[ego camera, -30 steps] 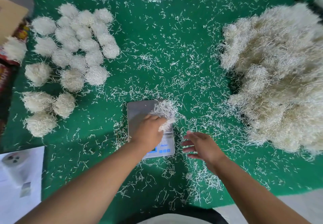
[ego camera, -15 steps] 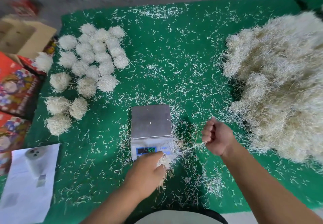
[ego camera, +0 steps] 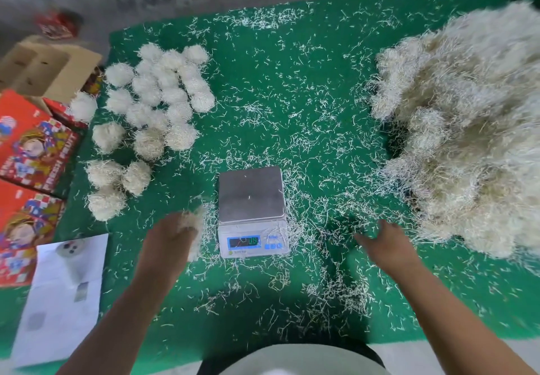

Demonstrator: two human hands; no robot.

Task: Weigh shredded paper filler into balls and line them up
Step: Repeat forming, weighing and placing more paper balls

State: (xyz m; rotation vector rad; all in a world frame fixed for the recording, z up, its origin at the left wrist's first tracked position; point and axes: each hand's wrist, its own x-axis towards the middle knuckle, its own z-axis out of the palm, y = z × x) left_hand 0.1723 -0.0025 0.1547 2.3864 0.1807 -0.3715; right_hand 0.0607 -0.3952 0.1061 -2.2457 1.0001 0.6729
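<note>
A small silver scale point(ego camera: 251, 193) stands on the green mat point(ego camera: 277, 88) with a bare pan and a lit display. My left hand point(ego camera: 169, 240) grips a blurred clump of shredded paper point(ego camera: 194, 222) just left of the scale. My right hand point(ego camera: 385, 243) hovers low over the mat to the right of the scale, fingers spread and holding nothing. A big heap of shredded paper point(ego camera: 467, 129) fills the right side. Several finished paper balls point(ego camera: 157, 105) sit in rows at the left.
Loose paper strands litter the whole mat. Red printed boxes point(ego camera: 32, 146) and an open cardboard box point(ego camera: 49, 70) stand off the mat's left edge. A white sheet point(ego camera: 61, 292) lies at the lower left.
My left hand carried the paper clump from in front of the scale to its left side. My right hand uncurled from a fist and shifted right, toward the heap. The camera tilted up slightly.
</note>
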